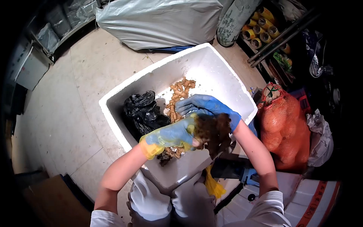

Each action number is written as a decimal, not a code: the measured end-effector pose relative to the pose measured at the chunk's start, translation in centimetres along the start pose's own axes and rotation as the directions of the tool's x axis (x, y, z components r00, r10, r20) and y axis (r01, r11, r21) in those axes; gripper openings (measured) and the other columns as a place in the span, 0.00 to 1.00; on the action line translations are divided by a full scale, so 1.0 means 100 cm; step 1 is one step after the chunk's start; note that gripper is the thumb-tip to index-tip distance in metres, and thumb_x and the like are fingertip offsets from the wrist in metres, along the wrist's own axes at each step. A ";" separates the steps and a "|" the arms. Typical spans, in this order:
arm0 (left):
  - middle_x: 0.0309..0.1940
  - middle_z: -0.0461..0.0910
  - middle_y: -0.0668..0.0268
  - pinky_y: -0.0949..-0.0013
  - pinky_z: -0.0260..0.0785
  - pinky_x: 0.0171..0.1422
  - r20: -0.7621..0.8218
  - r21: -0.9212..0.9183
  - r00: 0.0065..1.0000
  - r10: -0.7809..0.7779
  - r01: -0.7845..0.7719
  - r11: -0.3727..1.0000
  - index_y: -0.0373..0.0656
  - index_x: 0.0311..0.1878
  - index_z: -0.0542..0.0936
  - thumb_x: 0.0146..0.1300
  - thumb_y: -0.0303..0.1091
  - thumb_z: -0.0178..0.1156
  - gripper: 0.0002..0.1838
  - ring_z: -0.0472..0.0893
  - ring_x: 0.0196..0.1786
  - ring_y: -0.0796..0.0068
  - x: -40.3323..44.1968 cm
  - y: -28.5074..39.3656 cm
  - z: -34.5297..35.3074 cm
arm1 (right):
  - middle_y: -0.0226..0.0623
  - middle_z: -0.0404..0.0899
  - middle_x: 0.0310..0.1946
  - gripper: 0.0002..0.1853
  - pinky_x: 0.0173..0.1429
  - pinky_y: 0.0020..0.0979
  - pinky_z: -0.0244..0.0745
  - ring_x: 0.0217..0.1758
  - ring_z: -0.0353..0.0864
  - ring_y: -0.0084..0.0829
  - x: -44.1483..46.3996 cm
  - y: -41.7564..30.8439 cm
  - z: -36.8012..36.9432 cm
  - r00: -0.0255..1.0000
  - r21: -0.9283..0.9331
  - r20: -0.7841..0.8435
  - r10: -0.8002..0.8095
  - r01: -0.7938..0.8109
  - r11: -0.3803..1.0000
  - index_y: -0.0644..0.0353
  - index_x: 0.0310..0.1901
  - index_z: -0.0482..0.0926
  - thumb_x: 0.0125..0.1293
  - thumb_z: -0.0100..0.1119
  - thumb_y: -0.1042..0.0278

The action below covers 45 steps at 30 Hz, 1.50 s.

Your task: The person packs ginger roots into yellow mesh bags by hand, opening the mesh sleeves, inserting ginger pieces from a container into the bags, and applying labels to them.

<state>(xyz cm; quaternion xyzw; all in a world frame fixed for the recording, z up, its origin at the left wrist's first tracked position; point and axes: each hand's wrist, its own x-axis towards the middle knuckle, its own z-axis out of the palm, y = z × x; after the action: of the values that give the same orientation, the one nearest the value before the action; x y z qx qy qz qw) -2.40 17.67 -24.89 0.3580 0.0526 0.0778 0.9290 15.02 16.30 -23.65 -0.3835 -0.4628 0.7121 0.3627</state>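
My left hand (172, 134), in a blue glove under a torn yellow one, is closed on a dark, soil-covered ginger root (214, 132). The root is knobbly and slightly blurred, held above the near right side of a white foam box (124, 130). Just behind it, my right hand (200, 105) in a blue glove has its fingers stretched out to the left, holding nothing; the root hides part of its wrist. Below both hands, light brown ginger pieces (181, 89) lie on the box floor. A crumpled black plastic bag (143, 111) sits inside at the left.
Right of the box stands an orange mesh sack (283, 128) of round produce. Yellow rolls (264, 28) are stacked on a rack at upper right. A silver-grey cover (162, 22) drapes something behind the box. A printed carton (310, 204) lies at lower right.
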 end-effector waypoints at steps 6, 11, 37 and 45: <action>0.48 0.69 0.63 0.75 0.66 0.48 0.263 0.268 0.930 -0.258 0.186 0.945 0.38 0.59 0.59 0.40 0.25 0.66 0.40 0.70 0.48 0.77 -0.043 -0.035 0.068 | 0.40 0.74 0.42 0.16 0.49 0.26 0.69 0.46 0.73 0.27 -0.043 0.006 0.071 0.943 0.387 0.085 0.321 -0.328 0.862 0.67 0.47 0.71 0.63 0.45 0.65; 0.48 0.69 0.63 0.75 0.66 0.49 0.324 0.142 0.902 -0.286 0.253 0.957 0.37 0.59 0.59 0.40 0.27 0.67 0.40 0.70 0.48 0.77 -0.063 -0.055 0.108 | 0.39 0.73 0.42 0.14 0.49 0.25 0.70 0.45 0.73 0.26 -0.096 0.005 0.100 0.913 0.442 -0.135 0.385 -0.292 0.848 0.66 0.46 0.71 0.63 0.45 0.65; 0.47 0.69 0.65 0.76 0.63 0.53 -0.011 0.375 0.996 -0.083 0.081 0.924 0.39 0.61 0.56 0.38 0.40 0.71 0.47 0.70 0.48 0.77 -0.079 -0.008 0.109 | 0.37 0.77 0.33 0.11 0.44 0.22 0.70 0.36 0.75 0.23 -0.139 -0.082 0.118 0.871 -0.245 -0.423 -0.250 0.155 0.957 0.71 0.37 0.75 0.49 0.55 0.82; 0.37 0.69 0.70 0.77 0.67 0.43 0.001 0.230 0.994 -0.110 0.107 0.967 0.39 0.45 0.68 0.47 0.27 0.65 0.22 0.70 0.41 0.81 -0.082 0.004 0.117 | 0.34 0.77 0.31 0.12 0.43 0.20 0.68 0.37 0.74 0.20 -0.145 -0.106 0.150 0.891 -0.563 -0.341 -0.301 0.063 0.824 0.69 0.37 0.75 0.48 0.55 0.79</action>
<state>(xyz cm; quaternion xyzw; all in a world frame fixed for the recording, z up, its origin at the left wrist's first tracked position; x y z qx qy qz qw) -8.75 8.78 -15.68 0.4602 0.0744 0.0178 0.8845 9.88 1.25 -6.47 -0.5646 -0.5907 0.4166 0.3984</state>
